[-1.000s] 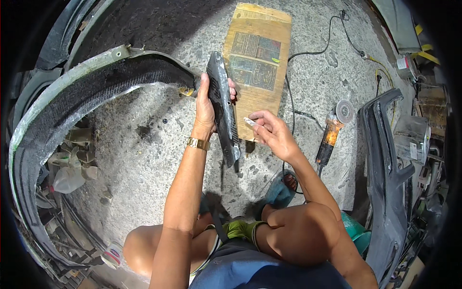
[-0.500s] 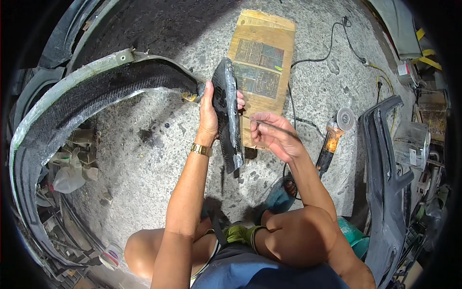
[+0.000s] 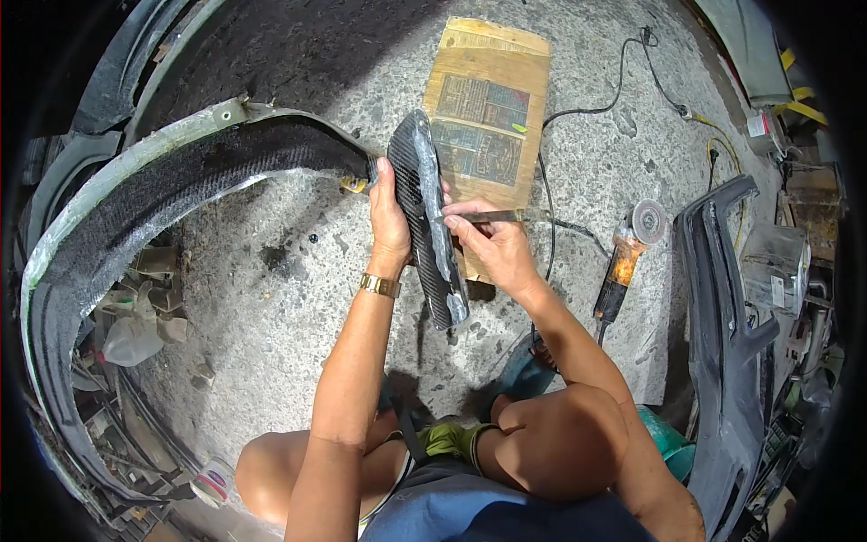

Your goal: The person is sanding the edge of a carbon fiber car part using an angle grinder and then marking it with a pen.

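Observation:
My left hand [image 3: 391, 219] is wrapped round a long, narrow black carbon-fibre-patterned part [image 3: 411, 181], holding it nearly upright. A grey, smeared, putty-like strip [image 3: 433, 203] runs down its right side. Between the fingers of my right hand [image 3: 497, 248] is a thin dark blade-like tool [image 3: 492, 217]. The tool's left end meets the edge of the grey strip, and its exact tip is partly covered by my fingers. Beneath the part lies a wooden board [image 3: 495, 50] with printed sheets on it.
An angle grinder [image 3: 625, 257] lies to the right, its black cord [image 3: 578, 111] winding past the board. A large curved panel [image 3: 126, 167] arcs across the left. Dark moulded panels [image 3: 718, 343] stand at the right. A clear plastic jug [image 3: 131, 339] sits at the left.
My right hand has moved left against the part, and the tool has swung flatter. My left hand has turned the part slightly, showing more of its patterned face.

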Motion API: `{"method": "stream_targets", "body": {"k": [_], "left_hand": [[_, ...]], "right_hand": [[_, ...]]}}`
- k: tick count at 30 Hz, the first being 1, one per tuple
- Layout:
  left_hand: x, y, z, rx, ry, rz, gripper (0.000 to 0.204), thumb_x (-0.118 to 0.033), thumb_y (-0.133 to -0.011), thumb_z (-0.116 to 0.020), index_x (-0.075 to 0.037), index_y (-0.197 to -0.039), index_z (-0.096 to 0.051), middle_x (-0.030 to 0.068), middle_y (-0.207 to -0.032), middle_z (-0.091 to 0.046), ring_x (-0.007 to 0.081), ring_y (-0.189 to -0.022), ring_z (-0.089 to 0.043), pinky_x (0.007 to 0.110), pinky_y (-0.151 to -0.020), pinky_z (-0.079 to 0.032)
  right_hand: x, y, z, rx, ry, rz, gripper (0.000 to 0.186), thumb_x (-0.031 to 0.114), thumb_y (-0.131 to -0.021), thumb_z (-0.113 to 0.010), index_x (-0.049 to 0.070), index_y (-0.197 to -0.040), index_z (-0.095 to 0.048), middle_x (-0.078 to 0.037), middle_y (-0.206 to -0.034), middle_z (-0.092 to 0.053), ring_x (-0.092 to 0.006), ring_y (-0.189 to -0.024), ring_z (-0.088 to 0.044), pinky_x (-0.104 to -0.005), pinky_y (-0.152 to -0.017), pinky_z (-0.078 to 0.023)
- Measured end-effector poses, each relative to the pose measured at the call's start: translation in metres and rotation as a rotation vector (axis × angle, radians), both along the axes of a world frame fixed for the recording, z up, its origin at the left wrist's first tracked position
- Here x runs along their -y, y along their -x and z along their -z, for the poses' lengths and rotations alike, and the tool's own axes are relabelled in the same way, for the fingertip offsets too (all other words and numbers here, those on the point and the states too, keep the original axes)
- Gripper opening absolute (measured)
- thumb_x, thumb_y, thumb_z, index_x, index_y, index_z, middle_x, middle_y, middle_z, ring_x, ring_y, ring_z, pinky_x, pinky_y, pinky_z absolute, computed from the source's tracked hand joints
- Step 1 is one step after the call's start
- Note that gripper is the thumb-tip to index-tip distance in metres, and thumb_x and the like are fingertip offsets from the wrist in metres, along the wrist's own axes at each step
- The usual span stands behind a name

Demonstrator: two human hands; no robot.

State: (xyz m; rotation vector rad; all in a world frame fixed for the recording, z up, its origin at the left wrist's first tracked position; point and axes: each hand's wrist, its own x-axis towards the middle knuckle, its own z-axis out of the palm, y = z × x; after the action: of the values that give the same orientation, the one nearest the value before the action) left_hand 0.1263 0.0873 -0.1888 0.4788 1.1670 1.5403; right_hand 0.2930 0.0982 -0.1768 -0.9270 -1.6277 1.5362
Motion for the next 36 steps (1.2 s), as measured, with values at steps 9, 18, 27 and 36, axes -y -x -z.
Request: {"method": "stream_targets", "body": {"k": [9,18,27,36], "left_hand": [[0.001,-0.005,-0.002,0.037,-0.001,-0.066,0.072,-0.064,-0.103,-0.035,0.002,-0.098,-0.065,0.0141,-0.082,-0.069,0.0214,-0.066,-0.068,0.033,-0.063,-0.059],[0.0,-0.008,-0.002,0.015,0.007,-0.089,0.074,-0.065,-0.103,-0.034,0.002,-0.097,-0.065,0.0143,-0.081,-0.069,0.0219,-0.066,-0.068,0.033,-0.063,-0.059],[-0.001,-0.01,-0.002,-0.031,-0.009,-0.092,0.073,-0.062,-0.105,-0.032,0.003,-0.097,-0.065,0.0157,-0.079,-0.07,0.0218,-0.064,-0.069,0.033,-0.061,-0.058],[0.0,-0.005,0.003,-0.068,-0.029,-0.088,0.069,-0.061,-0.104,-0.035,0.0,-0.097,-0.066,0.0131,-0.082,-0.07,0.0201,-0.069,-0.069,0.032,-0.068,-0.058]], "right_hand": [[0.012,0.007,-0.007,0.044,-0.079,0.111,0.011,0.007,-0.098,-0.067,0.0,-0.105,-0.071,0.0,-0.092,-0.067,-0.0066,-0.084,-0.06,-0.0229,-0.076,-0.05],[0.013,0.008,-0.001,-0.079,0.086,0.132,0.011,0.011,-0.098,-0.067,0.0,-0.099,-0.069,0.004,-0.079,-0.059,-0.0032,-0.067,-0.048,-0.0222,-0.059,-0.042],[-0.002,0.002,0.012,-0.117,-0.032,0.096,0.01,0.008,-0.095,-0.069,-0.001,-0.1,-0.068,-0.005,-0.089,-0.069,-0.007,-0.078,-0.06,-0.0242,-0.068,-0.05],[-0.003,0.009,-0.004,0.04,-0.208,0.104,0.008,0.006,-0.093,-0.07,-0.001,-0.095,-0.068,-0.007,-0.083,-0.065,-0.0128,-0.073,-0.059,-0.0287,-0.063,-0.048]]}}
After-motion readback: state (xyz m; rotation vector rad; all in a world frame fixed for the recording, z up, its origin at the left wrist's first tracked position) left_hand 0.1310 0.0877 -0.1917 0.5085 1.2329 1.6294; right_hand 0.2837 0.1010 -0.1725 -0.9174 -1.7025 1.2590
